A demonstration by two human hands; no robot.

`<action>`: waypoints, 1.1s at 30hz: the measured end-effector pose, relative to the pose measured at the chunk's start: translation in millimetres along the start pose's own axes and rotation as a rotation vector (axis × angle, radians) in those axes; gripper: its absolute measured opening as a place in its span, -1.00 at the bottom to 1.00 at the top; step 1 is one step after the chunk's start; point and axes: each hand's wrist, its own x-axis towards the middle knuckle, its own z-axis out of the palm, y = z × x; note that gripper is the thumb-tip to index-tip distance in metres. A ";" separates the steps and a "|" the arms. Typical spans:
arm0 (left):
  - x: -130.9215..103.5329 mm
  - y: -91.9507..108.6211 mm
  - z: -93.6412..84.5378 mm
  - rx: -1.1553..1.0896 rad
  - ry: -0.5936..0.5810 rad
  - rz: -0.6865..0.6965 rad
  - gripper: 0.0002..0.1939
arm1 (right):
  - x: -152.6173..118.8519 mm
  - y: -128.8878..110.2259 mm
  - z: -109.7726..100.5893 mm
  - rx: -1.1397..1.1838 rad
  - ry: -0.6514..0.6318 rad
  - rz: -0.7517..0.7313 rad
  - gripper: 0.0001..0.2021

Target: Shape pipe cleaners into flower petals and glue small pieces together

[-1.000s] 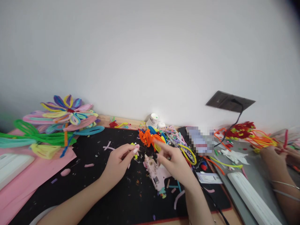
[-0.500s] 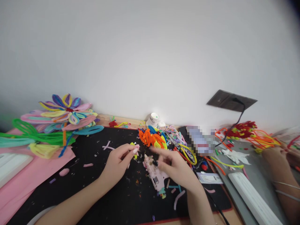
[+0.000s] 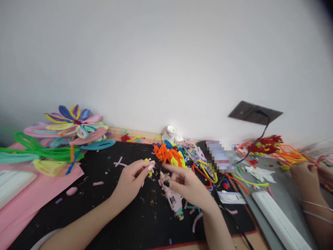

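Observation:
My left hand (image 3: 134, 177) pinches a small yellow-and-pink fuzzy piece (image 3: 150, 167) between thumb and fingertips, above the black mat. Just right of it, my right hand (image 3: 186, 182) hovers with thumb and forefinger apart, and nothing shows between them. A pink glue gun (image 3: 173, 201) lies on the mat below and partly behind the right hand; its nozzle points away from me. Behind the right fingertips sits a heap of orange, yellow and blue pipe-cleaner loops (image 3: 169, 152).
A multicoloured pipe-cleaner flower (image 3: 76, 121) and green loops (image 3: 47, 151) lie left on pink paper (image 3: 59, 184). A white cup (image 3: 170, 132) stands by the wall. On the right are a phone (image 3: 221, 156), a cable (image 3: 241, 229), a white bar (image 3: 279, 220) and another person's hands (image 3: 305, 177).
My right hand has shifted slightly left, its thumb closer to the glue gun's front. The left hand and its fuzzy piece stay in place.

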 end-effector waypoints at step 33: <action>-0.5 -7.3 2.7 -0.018 -0.033 0.005 -0.73 | -0.1 5.2 12.0 0.894 -0.044 -0.157 -0.51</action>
